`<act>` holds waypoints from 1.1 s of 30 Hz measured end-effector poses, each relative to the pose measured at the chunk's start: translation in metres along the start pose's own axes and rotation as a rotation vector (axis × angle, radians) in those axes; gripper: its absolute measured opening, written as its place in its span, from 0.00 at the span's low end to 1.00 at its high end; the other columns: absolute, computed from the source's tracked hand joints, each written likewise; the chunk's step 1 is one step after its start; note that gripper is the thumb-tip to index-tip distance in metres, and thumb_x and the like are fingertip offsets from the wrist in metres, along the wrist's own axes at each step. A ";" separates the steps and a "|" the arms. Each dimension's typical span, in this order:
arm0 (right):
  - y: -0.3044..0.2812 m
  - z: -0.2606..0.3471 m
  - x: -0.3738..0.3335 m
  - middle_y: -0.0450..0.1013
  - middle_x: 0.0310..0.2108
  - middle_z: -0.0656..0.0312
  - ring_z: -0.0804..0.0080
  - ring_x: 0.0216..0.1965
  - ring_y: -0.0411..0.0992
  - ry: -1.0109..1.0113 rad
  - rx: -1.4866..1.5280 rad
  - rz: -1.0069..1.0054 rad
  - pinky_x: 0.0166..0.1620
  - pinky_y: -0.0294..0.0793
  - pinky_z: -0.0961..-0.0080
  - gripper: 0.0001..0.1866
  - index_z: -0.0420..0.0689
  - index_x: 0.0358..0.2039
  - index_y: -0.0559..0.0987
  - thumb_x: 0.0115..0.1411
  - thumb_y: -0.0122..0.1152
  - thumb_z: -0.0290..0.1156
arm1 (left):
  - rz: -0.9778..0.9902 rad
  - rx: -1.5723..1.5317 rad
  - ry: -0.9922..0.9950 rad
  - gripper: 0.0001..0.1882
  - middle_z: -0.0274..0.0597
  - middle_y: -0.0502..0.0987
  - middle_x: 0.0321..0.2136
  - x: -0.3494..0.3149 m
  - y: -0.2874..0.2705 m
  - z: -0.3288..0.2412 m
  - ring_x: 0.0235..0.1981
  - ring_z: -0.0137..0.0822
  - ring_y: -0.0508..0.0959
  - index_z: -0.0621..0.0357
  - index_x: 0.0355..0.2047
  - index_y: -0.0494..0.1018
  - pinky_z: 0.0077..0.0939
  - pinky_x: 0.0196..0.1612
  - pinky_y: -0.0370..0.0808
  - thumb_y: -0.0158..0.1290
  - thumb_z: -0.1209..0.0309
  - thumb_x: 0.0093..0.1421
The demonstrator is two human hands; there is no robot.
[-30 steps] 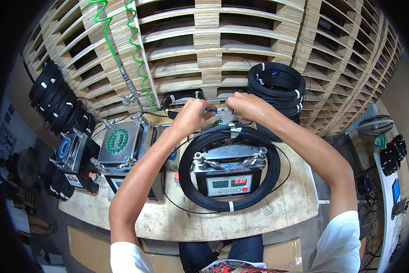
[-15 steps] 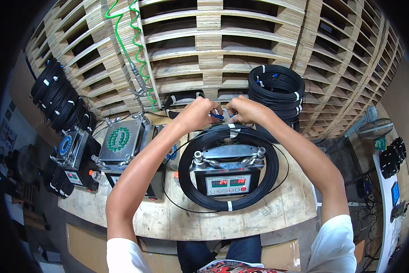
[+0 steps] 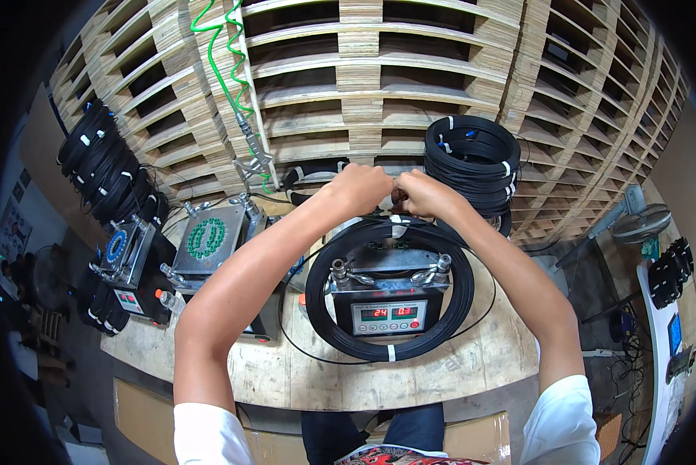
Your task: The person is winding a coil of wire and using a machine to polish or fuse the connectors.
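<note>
My left hand [image 3: 363, 190] and my right hand [image 3: 424, 194] meet just beyond a large black cable coil [image 3: 464, 298], fingers closed and almost touching. What they pinch is hidden behind the knuckles. The coil has white ties and stands around a metal polishing machine [image 3: 387, 285]. This machine has a lit control panel [image 3: 387, 315] with red digits in front and knobbed clamps at its corners. Small green fittings [image 3: 389, 245] show on its top. A loose loop of thin black cable hangs about the coil on both sides.
Two similar machines stand at left, one with a green ring of fittings [image 3: 206, 238], one with a blue ring [image 3: 117, 246]. Black coils are stacked at far left [image 3: 104, 167] and behind right [image 3: 472, 167]. A green air hose [image 3: 216, 58] hangs before wooden pallets [image 3: 360, 77].
My hands have drawn together and turned, the left moving right. The blue connectors seen at my fingertips are now hidden. The panel's digits have changed.
</note>
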State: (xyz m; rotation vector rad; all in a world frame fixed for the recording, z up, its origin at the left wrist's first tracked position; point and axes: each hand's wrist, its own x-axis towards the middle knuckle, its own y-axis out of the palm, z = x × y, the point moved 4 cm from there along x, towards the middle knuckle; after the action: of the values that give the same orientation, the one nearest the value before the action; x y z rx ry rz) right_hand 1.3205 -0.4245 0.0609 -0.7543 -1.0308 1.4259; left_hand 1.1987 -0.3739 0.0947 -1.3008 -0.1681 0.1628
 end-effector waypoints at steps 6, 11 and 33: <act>0.005 -0.030 0.005 0.79 0.26 0.44 0.56 0.28 0.81 0.100 0.166 0.056 0.34 0.79 0.65 0.09 0.33 0.34 0.82 0.50 0.66 0.21 | 0.162 0.032 -0.025 0.11 0.48 0.84 0.35 0.036 -0.005 -0.015 0.37 0.48 0.85 0.55 0.36 0.83 0.40 0.37 0.82 0.61 0.75 0.51; 0.002 -0.029 0.007 0.79 0.28 0.43 0.55 0.30 0.81 0.110 0.156 0.054 0.34 0.80 0.65 0.10 0.31 0.33 0.81 0.49 0.65 0.22 | 0.155 0.056 -0.030 0.10 0.48 0.84 0.37 0.040 0.006 -0.023 0.38 0.47 0.85 0.56 0.37 0.83 0.40 0.39 0.82 0.57 0.74 0.55; -0.016 -0.006 0.022 0.79 0.33 0.42 0.54 0.29 0.83 0.595 0.360 0.406 0.31 0.87 0.62 0.17 0.28 0.42 0.78 0.61 0.59 0.32 | 0.538 -0.929 -0.247 0.25 0.51 0.84 0.37 0.023 0.030 0.050 0.35 0.39 0.86 0.71 0.49 0.76 0.30 0.43 0.82 0.54 0.56 0.68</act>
State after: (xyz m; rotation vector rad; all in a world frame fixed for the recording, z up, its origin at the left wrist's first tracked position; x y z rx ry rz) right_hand 1.3295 -0.4032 0.0757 -1.0661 -0.1582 1.5297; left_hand 1.2093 -0.3141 0.0792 -2.2353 -0.0976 0.7736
